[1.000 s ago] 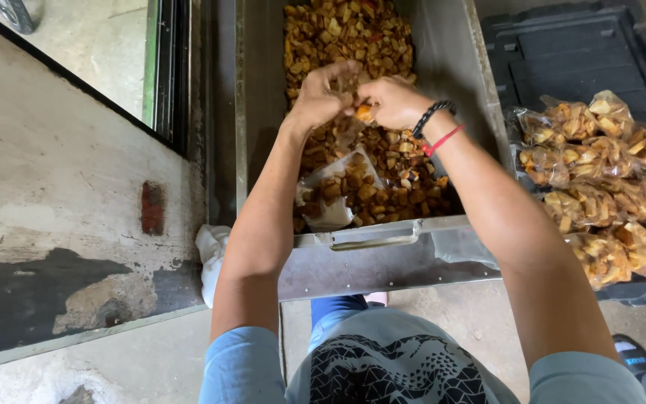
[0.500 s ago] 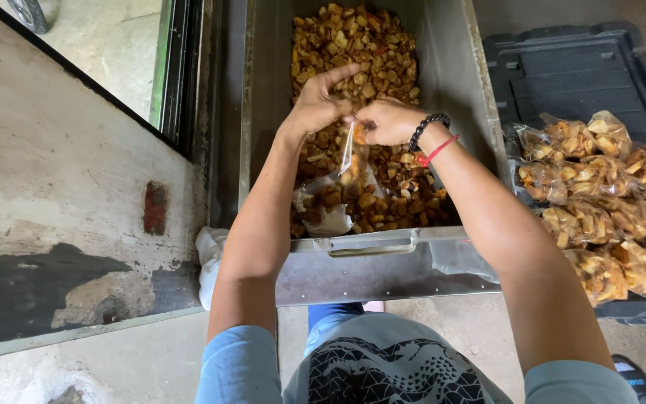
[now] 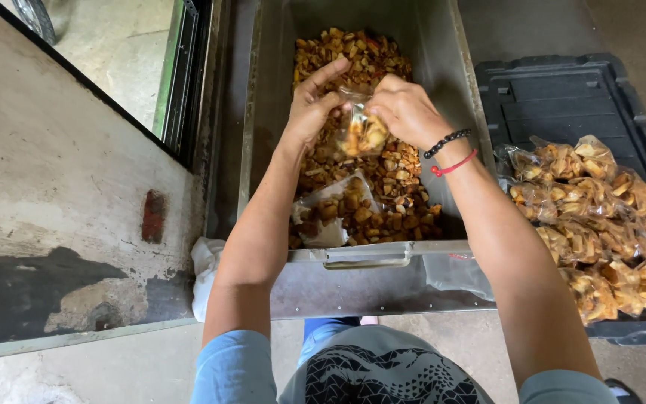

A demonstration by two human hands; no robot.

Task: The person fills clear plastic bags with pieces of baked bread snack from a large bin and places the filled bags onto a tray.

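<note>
**Hands on a Small Snack Bag Above the Metal Bin**

The left hand [image 3: 314, 108] and the right hand [image 3: 405, 108] meet over the long grey metal bin [image 3: 457, 112], which holds loose golden-brown fried snack pieces [image 3: 383, 194]. Between them hangs a small clear plastic bag partly filled with the same pieces [image 3: 360, 131]. The fingers of both hands are closed on the bag's upper edge, one hand at each side, so the filled part hangs below the grip; any piece that drops should fall back into the bin.

A second clear bag [image 3: 330, 213] lies on the heap near the bin's front wall, just behind the metal handle [image 3: 368, 256]. On the person's right, a black plastic crate [image 3: 562, 90] carries a pile of filled clear snack bags [image 3: 600, 217], near the right forearm but apart from it. A white crumpled bag [image 3: 203, 273] lies at the bin's front left corner. Nothing blocks the hands.
</note>
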